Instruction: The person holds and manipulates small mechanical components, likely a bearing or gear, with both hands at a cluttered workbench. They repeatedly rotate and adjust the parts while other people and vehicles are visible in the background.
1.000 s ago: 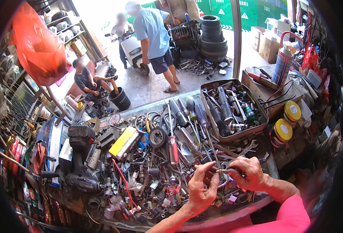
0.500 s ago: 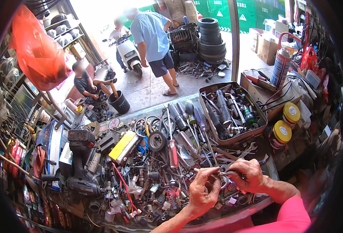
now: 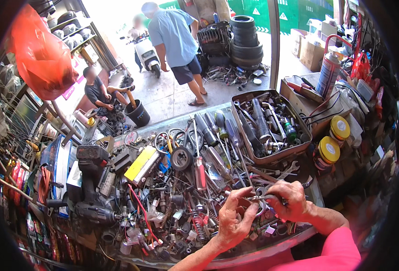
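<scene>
My left hand (image 3: 235,219) and my right hand (image 3: 290,201) meet above the near right part of the cluttered bench. Between their fingertips is a small, thin metal part (image 3: 256,198); its exact kind is too small to make out. The left thumb and forefinger close around one end of it. At the other end, my right fingers are curled in a pinch. Below the hands lie loose nuts, rings and small fittings. An open-end wrench (image 3: 290,169) rests just beyond the right hand, and a red-handled screwdriver (image 3: 200,174) lies to the left.
A metal tool tin (image 3: 274,156) with sockets stands beyond my hands, near two yellow-lidded jars (image 3: 329,149). On the left are a cordless impact wrench (image 3: 94,212) and a yellow-and-white box (image 3: 141,163). People, a white scooter (image 3: 146,54) and stacked tires (image 3: 245,45) are farther off.
My left thumb and forefinger have spread slightly around the metal part, while the right hand stays almost in place. The standing person in blue has shifted a little, and the scooter has moved back slightly.
</scene>
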A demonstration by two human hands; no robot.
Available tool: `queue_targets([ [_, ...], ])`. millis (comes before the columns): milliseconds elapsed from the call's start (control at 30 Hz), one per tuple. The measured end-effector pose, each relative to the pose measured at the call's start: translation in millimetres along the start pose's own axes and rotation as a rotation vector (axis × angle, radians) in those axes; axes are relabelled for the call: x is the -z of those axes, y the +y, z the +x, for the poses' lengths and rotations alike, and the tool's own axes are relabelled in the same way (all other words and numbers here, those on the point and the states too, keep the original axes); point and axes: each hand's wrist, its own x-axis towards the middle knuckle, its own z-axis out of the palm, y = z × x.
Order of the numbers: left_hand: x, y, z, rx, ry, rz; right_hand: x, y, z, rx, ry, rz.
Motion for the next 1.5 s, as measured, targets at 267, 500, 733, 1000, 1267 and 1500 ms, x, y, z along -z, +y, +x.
queue_targets([
  [267,2.1,4.9,1.7,0.2,0.0,0.047,-4.5,10.4,-4.5,-0.016,-0.012,0.003],
  [500,1.9,-3.2,-2.1,0.055,-0.055,0.041,-10.5,12.6,-7.8,-0.042,0.06,0.085],
  [733,1.5,0.6,0.9,0.199,-0.04,-0.042,-10.0,11.4,-3.4,-0.065,0.063,0.13],
  [1000,5.4,5.3,6.5,0.332,0.018,-0.233,4.8,4.8,1.2,-0.297,-0.001,0.171],
  [1267,4.9,5.2,4.1,0.344,-0.041,-0.186,-8.8,11.0,-3.4,-0.159,0.06,0.268],
  [1500,3.9,5.3,3.7,0.301,-0.037,-0.178,7.0,1.8,3.0,-0.417,-0.11,0.205],
])
